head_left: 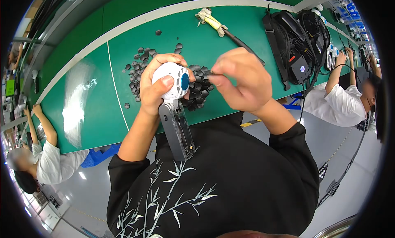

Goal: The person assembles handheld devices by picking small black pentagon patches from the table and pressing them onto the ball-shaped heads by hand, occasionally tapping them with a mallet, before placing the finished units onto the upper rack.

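Observation:
My left hand [158, 83] is wrapped round a white ball-shaped head [168, 75] with dark openings and a blue round disc [184, 81] on its side. Below the head hangs a dark grey handle [175, 129], its one side showing inner parts. To the right, my right hand [245, 79] is closed in a pinch, slightly blurred, with a thin dark piece [211, 75] at its fingertips, likely one of the black pentagon pieces. A heap of black pentagon pieces [200, 94] lies on the table behind and between both hands, partly hidden by them.
On the green table [164, 22] lies a hammer-like tool [242, 44] with a wrapped yellowish end. A black backpack [288, 44] with cables stands at the right. Co-workers sit at the left [53, 164] and right [341, 102]. A shiny clear film [78, 106] lies at the left.

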`<action>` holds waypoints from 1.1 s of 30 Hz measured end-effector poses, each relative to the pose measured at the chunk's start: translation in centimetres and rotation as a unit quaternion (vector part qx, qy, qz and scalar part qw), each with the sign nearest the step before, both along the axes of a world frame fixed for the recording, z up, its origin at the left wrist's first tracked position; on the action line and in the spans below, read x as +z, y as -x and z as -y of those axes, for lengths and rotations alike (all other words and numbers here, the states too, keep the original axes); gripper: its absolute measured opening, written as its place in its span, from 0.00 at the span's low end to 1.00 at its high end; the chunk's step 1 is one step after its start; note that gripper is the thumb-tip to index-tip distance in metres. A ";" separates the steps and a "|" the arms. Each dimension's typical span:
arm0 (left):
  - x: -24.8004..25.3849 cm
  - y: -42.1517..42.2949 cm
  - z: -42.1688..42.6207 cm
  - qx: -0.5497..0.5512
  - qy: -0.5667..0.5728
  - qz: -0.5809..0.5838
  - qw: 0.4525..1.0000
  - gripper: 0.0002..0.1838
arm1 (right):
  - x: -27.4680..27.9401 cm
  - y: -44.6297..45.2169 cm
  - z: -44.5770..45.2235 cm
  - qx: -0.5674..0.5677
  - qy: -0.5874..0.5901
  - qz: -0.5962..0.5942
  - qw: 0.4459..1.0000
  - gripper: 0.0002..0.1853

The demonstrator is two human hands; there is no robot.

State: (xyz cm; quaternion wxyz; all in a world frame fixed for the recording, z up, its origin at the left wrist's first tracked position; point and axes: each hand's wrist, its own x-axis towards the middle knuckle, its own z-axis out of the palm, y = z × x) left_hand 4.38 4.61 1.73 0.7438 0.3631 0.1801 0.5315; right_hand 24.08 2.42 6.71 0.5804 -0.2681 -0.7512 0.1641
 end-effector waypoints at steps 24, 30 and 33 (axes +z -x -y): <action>7.3 2.3 3.7 0.053 0.058 -0.208 0.975 0.21 | 4.0 4.9 1.0 0.163 0.633 -0.257 0.711 0.24; 8.0 2.0 3.3 0.035 0.074 -0.272 0.959 0.30 | 4.8 4.9 1.0 0.166 0.609 -0.229 0.741 0.29; 7.8 2.0 3.1 0.021 0.080 -0.254 0.964 0.30 | 5.0 4.6 1.2 0.161 0.592 -0.219 0.758 0.29</action>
